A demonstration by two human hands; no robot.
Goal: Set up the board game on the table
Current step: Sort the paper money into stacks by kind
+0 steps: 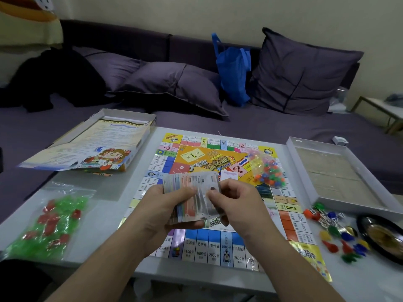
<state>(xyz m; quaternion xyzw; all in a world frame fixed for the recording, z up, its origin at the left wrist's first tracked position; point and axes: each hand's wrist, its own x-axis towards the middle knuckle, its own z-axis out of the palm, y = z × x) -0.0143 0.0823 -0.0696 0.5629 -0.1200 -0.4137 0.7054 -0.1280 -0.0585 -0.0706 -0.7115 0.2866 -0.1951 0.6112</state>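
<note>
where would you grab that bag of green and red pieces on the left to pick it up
Pinch the bag of green and red pieces at its far end, where the clear plastic looks mostly empty, coming from above. It lies flat on the table, so that slack end probably gathers easiest.

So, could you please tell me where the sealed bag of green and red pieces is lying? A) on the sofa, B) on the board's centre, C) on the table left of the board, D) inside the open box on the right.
C: the bag lies on the table left of the board, clear of the box and of both hands' grip on the cards.
</note>
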